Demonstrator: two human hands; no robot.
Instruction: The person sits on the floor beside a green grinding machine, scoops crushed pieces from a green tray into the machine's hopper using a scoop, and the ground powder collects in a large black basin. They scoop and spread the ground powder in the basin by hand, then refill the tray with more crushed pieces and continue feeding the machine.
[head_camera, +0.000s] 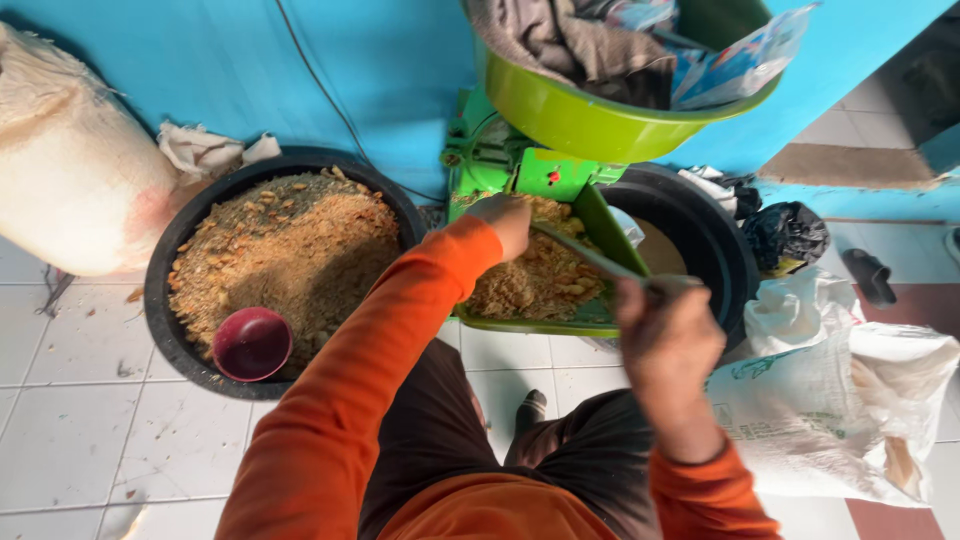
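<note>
Coarse, crumbly tan feed is heaped in a green grinder tray at centre. The left hand is pressed into it, fingers hidden. A thin stick is gripped in the closed right hand at four o'clock. At nine o'clock, a round black tub holds similar feed and a maroon bowl.

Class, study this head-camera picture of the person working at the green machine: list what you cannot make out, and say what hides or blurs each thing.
- Left hand fingertips: buried in the crumbly feed in the green tray.
- Stick in the right hand: motion-blurred; its kind is unclear.
- Green basin: cut off by the top edge.
- Right black tub: contents hidden by the machine.
- White sack: cut off at the left edge.
</note>
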